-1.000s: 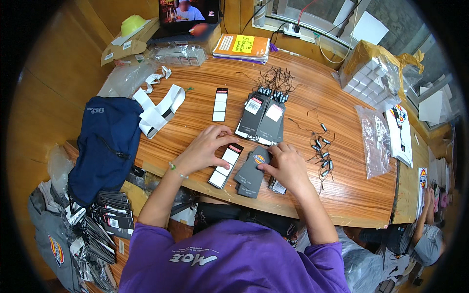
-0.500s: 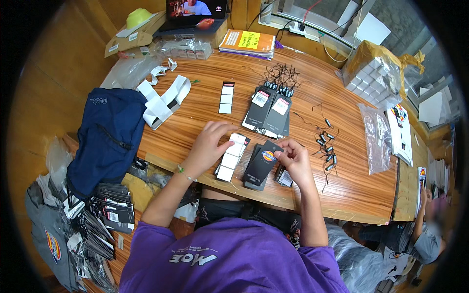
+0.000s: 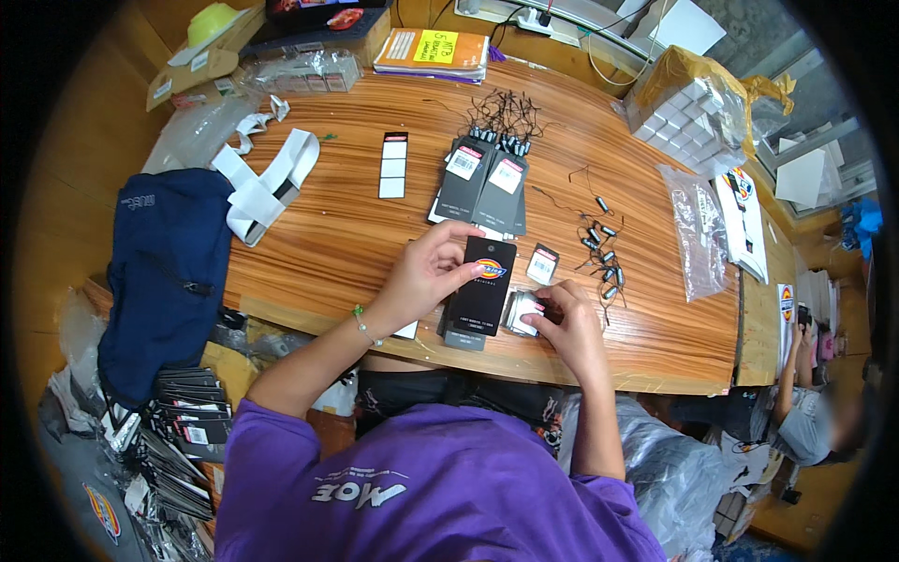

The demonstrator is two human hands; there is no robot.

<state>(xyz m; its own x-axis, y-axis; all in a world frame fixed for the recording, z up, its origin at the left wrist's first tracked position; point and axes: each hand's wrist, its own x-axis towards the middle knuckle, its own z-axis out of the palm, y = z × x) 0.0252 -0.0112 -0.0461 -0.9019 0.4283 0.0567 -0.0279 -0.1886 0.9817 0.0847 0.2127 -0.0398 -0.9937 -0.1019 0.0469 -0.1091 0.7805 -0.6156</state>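
Note:
My left hand (image 3: 433, 273) pinches the edge of a black hang tag (image 3: 485, 304) with a coloured logo, held over a stack of similar tags whose lower edge (image 3: 465, 340) shows. My right hand (image 3: 568, 326) has its thumb and fingers closed on a small stack of white-and-grey cards (image 3: 518, 311) near the table's front edge. Just beyond it lies a small label card (image 3: 542, 265) with a red-and-black top. Under my left wrist a white label strip (image 3: 407, 330) is mostly hidden. Farther off lies a pile of finished-looking black tags (image 3: 490, 187) with barcode stickers and black strings.
Loose black strings with small toggles (image 3: 604, 248) lie at right. A sectioned label strip (image 3: 393, 165) and white paper bands (image 3: 267, 192) lie at left, beside a navy bag (image 3: 169, 272). A plastic-wrapped box (image 3: 688, 112) stands far right; another person (image 3: 805, 421) sits beyond.
My left hand has left the white label strip and taken the black hang tag. My right hand has let go of that tag and moved to the small cards. The view has shifted.

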